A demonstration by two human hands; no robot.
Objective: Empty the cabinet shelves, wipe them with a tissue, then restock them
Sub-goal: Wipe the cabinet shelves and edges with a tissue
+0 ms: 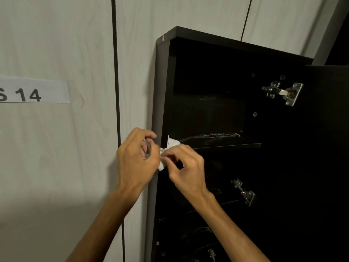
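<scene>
Both hands work a white tissue at the front edge of an open black cabinet.

The pale wall panel (56, 148) carries a paper label (34, 90) reading "S 14". Beside it stands the cabinet (164, 87), door (324, 148) swung open on metal hinges (283, 92), a bare shelf (222, 142) inside. The left hand (137, 157) and right hand (186, 163), fingers curled, pinch the crumpled tissue (171, 146) between them at shelf height.
</scene>
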